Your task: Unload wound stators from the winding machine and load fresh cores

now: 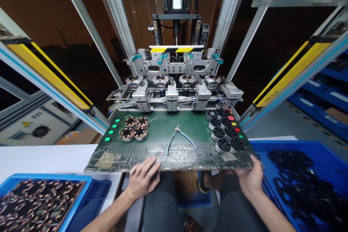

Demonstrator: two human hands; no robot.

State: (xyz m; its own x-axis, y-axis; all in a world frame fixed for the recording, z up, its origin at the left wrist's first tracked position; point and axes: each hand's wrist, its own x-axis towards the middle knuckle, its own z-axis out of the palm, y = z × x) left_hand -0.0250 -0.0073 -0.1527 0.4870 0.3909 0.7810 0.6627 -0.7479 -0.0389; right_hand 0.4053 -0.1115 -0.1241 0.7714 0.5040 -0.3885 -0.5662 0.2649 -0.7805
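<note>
My left hand (144,177) lies on the front edge of the green worktop (157,130), fingers stretched over the rim and holding nothing. At the worktop's right front corner, my right hand (253,177) grips the edge, thumb on top and fingers hidden below. Pliers with light blue handles (179,136) lie spread in the middle of the worktop. To their left sits a cluster of copper-wound stators (134,128). Several stator cores without windings (224,130) stand in rows on the right. Behind, the winding machine (172,90) carries stators on its row of spindles.
A blue bin of wound stators (88,188) stands at lower left, on a white table (54,156). A blue tray (323,152) of black parts is at right. Yellow-fronted posts (54,76) flank the machine. Green buttons (111,132) line the worktop's left side.
</note>
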